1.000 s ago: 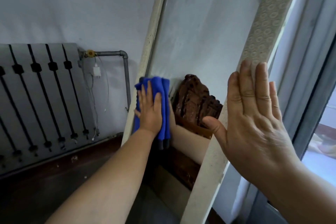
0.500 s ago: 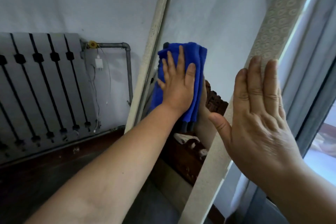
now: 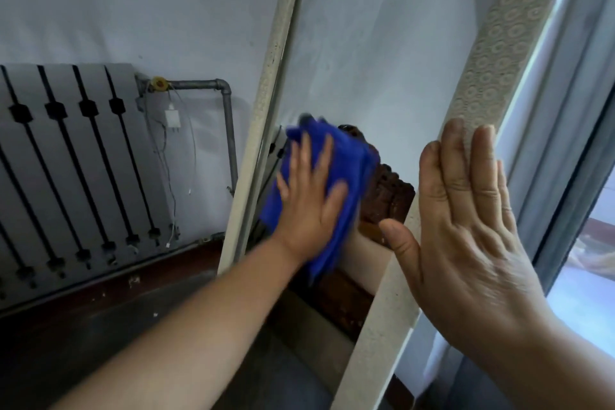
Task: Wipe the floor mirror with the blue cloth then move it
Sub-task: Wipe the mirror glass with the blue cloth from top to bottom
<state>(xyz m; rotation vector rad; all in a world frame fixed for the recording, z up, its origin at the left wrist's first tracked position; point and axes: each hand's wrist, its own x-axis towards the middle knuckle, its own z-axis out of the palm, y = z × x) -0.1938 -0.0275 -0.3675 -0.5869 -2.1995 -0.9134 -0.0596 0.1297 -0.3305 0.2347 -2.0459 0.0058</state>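
Pale grey wall [image 3: 133, 3]. Radiator cover [image 3: 66, 160] with black spindles at left; grey pipe [image 3: 228, 116] beside it. Dark floor [image 3: 83, 326]. Daylight through window frame [image 3: 565, 130] at right.

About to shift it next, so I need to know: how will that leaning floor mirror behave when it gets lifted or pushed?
The floor mirror stands tilted, with the right hand flat on its frame, so it may tip or slide once pushed. It runs out of view, top and bottom, so it is probably awkward for one hand. The glass is likely fragile. The left hand presses the blue cloth against it.
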